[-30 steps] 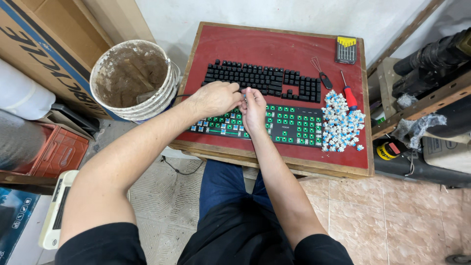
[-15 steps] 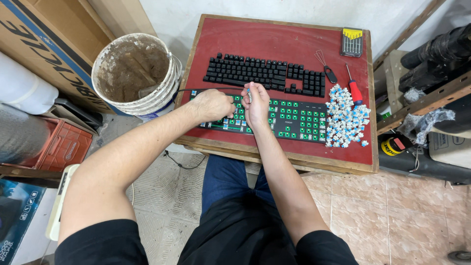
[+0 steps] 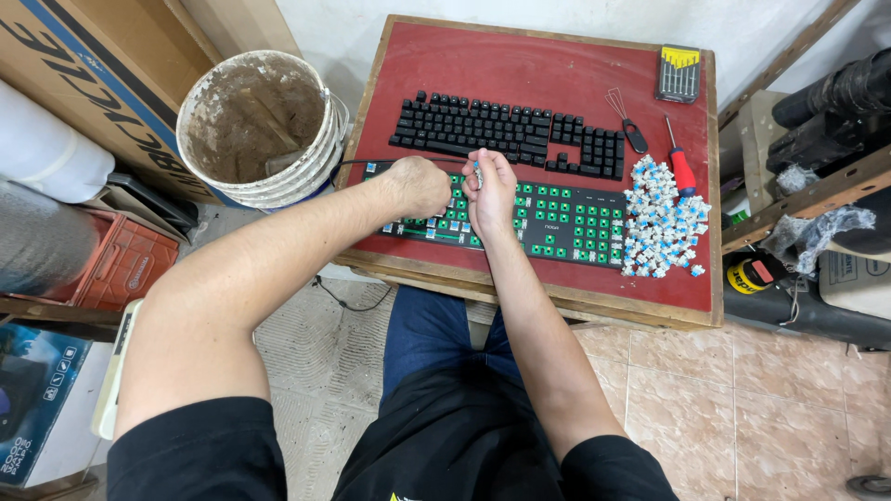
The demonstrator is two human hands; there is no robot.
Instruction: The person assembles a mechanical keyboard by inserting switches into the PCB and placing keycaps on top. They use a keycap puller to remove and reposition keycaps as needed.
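Both hands, left hand and right hand, rest on the stripped keyboard; loose switches lie at its three o'clock.

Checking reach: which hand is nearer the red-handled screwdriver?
Right. The right hand is over the stripped keyboard, with the switch pile between it and the red-handled screwdriver. The left hand sits farther off, beyond the right one.

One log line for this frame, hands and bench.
left hand: on green board | right hand: pinching small part over board | switch pile: right of board | black keyboard: behind
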